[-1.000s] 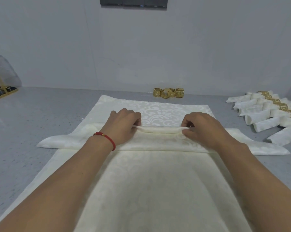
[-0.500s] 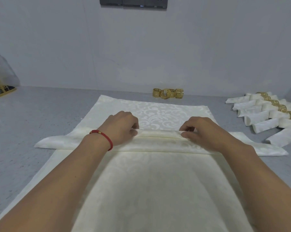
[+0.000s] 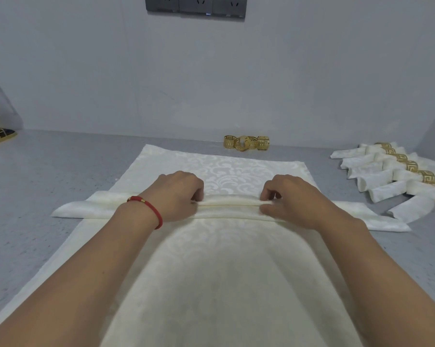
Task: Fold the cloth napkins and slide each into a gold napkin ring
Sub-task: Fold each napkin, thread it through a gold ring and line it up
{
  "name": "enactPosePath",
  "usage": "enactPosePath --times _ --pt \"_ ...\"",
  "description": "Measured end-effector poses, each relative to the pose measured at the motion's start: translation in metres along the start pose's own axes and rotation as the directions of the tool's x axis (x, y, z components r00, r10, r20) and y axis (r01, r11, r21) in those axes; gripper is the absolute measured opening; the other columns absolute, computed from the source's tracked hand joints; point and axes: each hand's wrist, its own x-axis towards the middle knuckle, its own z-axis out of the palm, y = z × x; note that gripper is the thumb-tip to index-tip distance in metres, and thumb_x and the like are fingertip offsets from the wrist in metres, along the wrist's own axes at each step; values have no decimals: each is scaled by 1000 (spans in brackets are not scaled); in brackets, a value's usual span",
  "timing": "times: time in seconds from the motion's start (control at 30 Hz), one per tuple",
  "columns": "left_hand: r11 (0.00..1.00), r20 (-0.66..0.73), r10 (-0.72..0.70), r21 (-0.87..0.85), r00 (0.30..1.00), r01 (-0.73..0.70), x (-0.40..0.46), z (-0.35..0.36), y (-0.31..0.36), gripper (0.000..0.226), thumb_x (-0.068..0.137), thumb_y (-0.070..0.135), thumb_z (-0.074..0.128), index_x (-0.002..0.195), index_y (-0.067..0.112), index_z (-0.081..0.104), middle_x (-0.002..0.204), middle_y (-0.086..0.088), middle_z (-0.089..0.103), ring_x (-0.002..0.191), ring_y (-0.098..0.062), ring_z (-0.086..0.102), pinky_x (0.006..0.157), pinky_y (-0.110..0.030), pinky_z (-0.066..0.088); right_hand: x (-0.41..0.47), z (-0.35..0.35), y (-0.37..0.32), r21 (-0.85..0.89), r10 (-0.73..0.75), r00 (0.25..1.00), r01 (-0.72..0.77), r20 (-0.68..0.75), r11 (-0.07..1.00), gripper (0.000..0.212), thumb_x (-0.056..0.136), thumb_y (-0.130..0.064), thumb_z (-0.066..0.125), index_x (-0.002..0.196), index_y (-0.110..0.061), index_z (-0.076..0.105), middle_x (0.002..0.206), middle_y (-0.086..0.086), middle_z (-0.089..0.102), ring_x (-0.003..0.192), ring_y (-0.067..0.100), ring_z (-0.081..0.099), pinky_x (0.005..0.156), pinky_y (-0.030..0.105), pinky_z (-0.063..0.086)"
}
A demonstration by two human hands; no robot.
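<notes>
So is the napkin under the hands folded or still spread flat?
Folded into a long narrow band: the napkin shows stacked lengthwise creases, with both hands, left and right, pinching its top fold.

No writing can be read anywhere; the small bluish mark on the dark wall socket panel (image 3: 195, 5) is too tiny and blurred to make out.
</notes>
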Motion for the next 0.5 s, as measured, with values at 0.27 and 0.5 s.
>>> enactPosePath --times 0.27,0.5 --pt "999 29 -13 -49 999 15 1 1 -3 20 95 22 58 114 24 64 109 6 55 103 -17 52 83 -31 43 -1 5 7 144 -7 1000 4 22 990 11 97 -25 68 106 -24 75 102 -6 65 95 11 61 88 36 52" --pt "1000 32 25 14 999 -26 -1 -7 8 12 90 14 55 92 25 52 89 12 49 88 -16 48 71 -30 36 -1 -1 -3 56 -15 998 12 54 998 7 92 -20 66 94 -24 60 93 -8 63 89 18 59 81 40 53"
